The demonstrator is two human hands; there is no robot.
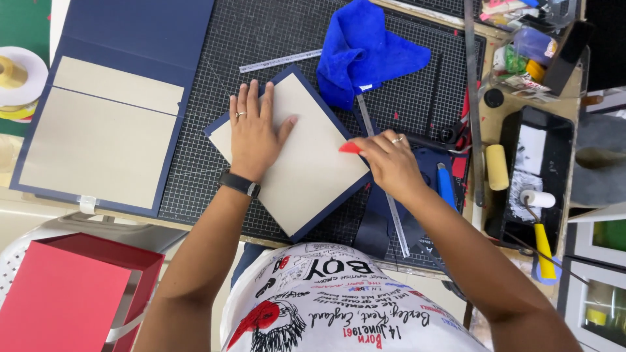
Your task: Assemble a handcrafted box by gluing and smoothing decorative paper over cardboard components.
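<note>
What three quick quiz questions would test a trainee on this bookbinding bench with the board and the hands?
1. True or false: the left hand lies flat on the tan rectangular board with navy edging.
2. What does the right hand pinch at the board's right edge?
3. Which lies behind the board: A crumpled blue cloth, B a green sponge?

Key: 1 true. 2 a small red flat tool. 3 A.

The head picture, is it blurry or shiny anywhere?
Head view: bright, even light and mostly sharp; the left hand casts only a soft shadow on the board; the paint tray shows slight glare; table edges bend a little toward the corners.
</note>
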